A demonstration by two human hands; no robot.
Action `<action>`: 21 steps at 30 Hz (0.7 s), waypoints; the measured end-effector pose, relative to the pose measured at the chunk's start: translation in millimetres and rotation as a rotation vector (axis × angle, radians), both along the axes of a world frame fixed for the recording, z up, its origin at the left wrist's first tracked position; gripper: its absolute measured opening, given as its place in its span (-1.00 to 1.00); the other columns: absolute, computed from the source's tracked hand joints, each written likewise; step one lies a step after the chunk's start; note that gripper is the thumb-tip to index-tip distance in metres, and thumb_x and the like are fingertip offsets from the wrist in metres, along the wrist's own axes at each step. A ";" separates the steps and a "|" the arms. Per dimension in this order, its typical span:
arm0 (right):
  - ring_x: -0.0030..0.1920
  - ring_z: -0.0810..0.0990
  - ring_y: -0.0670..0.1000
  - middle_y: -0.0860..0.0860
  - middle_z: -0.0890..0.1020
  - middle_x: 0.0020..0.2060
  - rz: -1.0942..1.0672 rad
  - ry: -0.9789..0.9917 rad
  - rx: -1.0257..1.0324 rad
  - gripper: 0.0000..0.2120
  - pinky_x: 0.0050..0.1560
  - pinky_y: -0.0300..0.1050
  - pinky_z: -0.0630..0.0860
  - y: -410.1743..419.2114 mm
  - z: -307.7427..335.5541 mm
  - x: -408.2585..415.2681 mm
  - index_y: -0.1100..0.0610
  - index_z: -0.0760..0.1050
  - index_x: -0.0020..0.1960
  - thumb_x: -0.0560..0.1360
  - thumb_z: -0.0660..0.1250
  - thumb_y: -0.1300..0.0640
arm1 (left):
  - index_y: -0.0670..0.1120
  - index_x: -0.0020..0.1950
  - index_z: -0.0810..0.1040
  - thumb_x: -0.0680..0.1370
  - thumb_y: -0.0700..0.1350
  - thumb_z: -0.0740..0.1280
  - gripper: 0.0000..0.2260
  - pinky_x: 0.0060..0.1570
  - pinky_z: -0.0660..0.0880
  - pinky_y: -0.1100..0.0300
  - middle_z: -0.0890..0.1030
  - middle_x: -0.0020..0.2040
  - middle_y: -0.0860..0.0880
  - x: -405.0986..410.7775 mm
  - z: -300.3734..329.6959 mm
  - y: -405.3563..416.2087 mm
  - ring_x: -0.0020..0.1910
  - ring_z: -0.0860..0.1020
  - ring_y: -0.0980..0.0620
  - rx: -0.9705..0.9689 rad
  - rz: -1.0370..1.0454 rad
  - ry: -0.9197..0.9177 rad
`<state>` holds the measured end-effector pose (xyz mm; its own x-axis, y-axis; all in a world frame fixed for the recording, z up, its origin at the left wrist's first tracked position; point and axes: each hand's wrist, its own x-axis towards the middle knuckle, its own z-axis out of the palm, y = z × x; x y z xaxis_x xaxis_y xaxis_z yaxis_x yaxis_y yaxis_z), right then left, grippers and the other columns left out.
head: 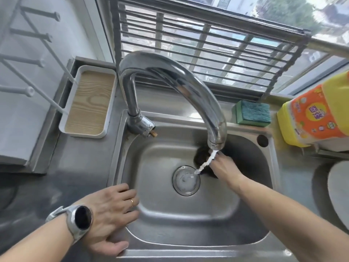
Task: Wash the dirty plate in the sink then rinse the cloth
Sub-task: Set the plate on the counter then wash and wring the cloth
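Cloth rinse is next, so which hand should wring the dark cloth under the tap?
Right. The right hand already holds the dark cloth beside the running water; the left hand rests on the sink rim.

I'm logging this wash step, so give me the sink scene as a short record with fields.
tap: running, stream falls beside the drain
right hand: in the sink, holds a dark cloth under the tap
left hand: rests flat on the sink's front-left rim
plate: on the counter at right, out of the sink
sponge: on the back ledge
soap bottle: right of the sponge
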<state>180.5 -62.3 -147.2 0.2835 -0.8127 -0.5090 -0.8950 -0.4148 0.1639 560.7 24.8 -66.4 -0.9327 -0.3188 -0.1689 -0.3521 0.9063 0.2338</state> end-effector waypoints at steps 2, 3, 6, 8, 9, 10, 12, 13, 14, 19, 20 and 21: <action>0.10 0.54 0.22 0.18 0.52 0.18 -0.088 0.152 -0.012 -0.74 -0.14 0.03 0.57 18.9 9.9 -13.1 0.22 0.60 0.15 0.46 0.35 0.25 | -0.03 -0.22 0.39 0.43 0.31 0.28 -0.60 -0.19 0.43 0.01 0.48 -0.22 -0.11 1.8 -0.1 -0.1 -0.25 0.41 -0.15 0.004 0.001 -0.013; 0.15 0.53 0.22 0.18 0.50 0.21 -0.125 0.195 0.027 -0.72 -0.02 0.03 0.54 32.7 16.3 -14.8 0.20 0.57 0.19 0.51 0.28 0.25 | -0.03 -0.22 0.39 0.43 0.31 0.28 -0.60 -0.18 0.42 0.01 0.48 -0.22 -0.11 2.6 0.3 -0.5 -0.25 0.41 -0.15 -0.002 0.001 -0.020; 0.23 0.57 0.19 0.14 0.59 0.22 -0.185 0.213 0.207 -0.68 0.15 0.00 0.52 81.1 25.4 7.0 0.17 0.56 0.23 0.53 0.22 0.29 | -0.04 -0.22 0.39 0.43 0.31 0.28 -0.60 -0.17 0.41 0.01 0.48 -0.24 -0.11 5.8 2.4 -1.3 -0.25 0.41 -0.15 -0.006 -0.003 -0.036; 0.23 0.59 0.18 0.13 0.63 0.20 -0.251 0.145 0.346 -0.70 0.15 -0.02 0.53 103.4 30.1 33.2 0.16 0.56 0.21 0.51 0.24 0.26 | -0.04 -0.23 0.39 0.43 0.31 0.26 -0.60 -0.16 0.39 0.01 0.48 -0.24 -0.10 6.2 2.1 0.4 -0.24 0.40 -0.14 -0.013 -0.005 -0.056; 0.21 0.60 0.19 0.13 0.64 0.17 -0.285 0.108 0.381 -0.72 0.13 -0.02 0.54 107.7 28.5 46.9 0.16 0.57 0.18 0.49 0.27 0.22 | -0.04 -0.23 0.39 0.43 0.31 0.25 -0.59 -0.16 0.38 0.01 0.48 -0.24 -0.10 6.4 1.8 0.8 -0.24 0.40 -0.14 -0.014 -0.009 -0.060; 0.17 0.62 0.21 0.15 0.66 0.14 -0.295 0.063 0.404 -0.73 0.09 -0.02 0.55 111.0 25.9 61.8 0.16 0.57 0.14 0.46 0.30 0.19 | -0.04 -0.23 0.39 0.44 0.31 0.24 -0.59 -0.16 0.36 0.01 0.48 -0.24 -0.10 6.1 1.8 0.4 -0.24 0.39 -0.14 -0.006 -0.019 -0.063; 0.12 0.61 0.26 0.18 0.65 0.10 -0.245 -0.080 0.421 -0.76 0.03 0.01 0.55 111.8 16.1 97.4 0.19 0.57 0.07 0.42 0.30 0.21 | -0.05 -0.22 0.40 0.45 0.31 0.23 -0.59 -0.16 0.34 0.00 0.48 -0.24 -0.10 5.5 2.3 -1.2 -0.24 0.39 -0.15 0.001 -0.027 -0.076; 0.10 0.60 0.27 0.19 0.62 0.09 -0.179 -0.164 0.390 -0.77 0.00 0.03 0.54 111.1 7.2 117.5 0.20 0.57 0.05 0.41 0.30 0.23 | -0.05 -0.21 0.40 0.45 0.31 0.23 -0.59 -0.16 0.34 0.00 0.48 -0.24 -0.10 5.3 3.7 -2.2 -0.24 0.39 -0.15 -0.003 -0.021 -0.087; 0.06 0.58 0.26 0.17 0.60 0.07 -0.087 -0.229 0.328 -0.79 -0.05 0.04 0.55 108.3 0.1 139.2 0.20 0.57 0.03 0.40 0.33 0.22 | -0.05 -0.20 0.40 0.45 0.31 0.22 -0.59 -0.15 0.35 0.00 0.48 -0.23 -0.10 5.4 4.4 -2.8 -0.23 0.40 -0.15 -0.008 -0.020 -0.098; -0.20 0.60 0.12 0.09 0.61 -0.17 0.096 -0.306 -0.027 -0.69 -0.42 -0.11 0.49 36.7 -20.4 186.7 0.18 0.65 -0.06 0.25 0.46 0.07 | -0.06 -0.18 0.40 0.44 0.30 0.22 -0.59 -0.14 0.37 0.00 0.49 -0.22 -0.12 -1.0 0.9 -0.1 -0.22 0.39 -0.15 -0.008 -0.021 -0.096; -0.19 0.61 0.15 0.12 0.62 -0.17 0.053 -0.293 -0.095 -0.72 -0.39 -0.09 0.51 18.4 -22.8 175.5 0.20 0.65 -0.05 0.28 0.41 0.12 | -0.05 -0.19 0.39 0.44 0.30 0.23 -0.60 -0.15 0.37 -0.01 0.49 -0.23 -0.11 -2.0 0.6 -0.4 -0.22 0.39 -0.15 -0.003 -0.014 -0.083; -0.15 0.60 0.19 0.15 0.62 -0.13 0.039 -0.274 -0.119 -0.70 -0.34 -0.06 0.53 4.5 -25.0 160.0 0.22 0.65 -0.01 0.30 0.38 0.14 | -0.05 -0.19 0.39 0.44 0.30 0.23 -0.60 -0.15 0.37 -0.01 0.48 -0.23 -0.11 -2.3 0.7 -1.0 -0.22 0.39 -0.16 0.004 -0.006 -0.070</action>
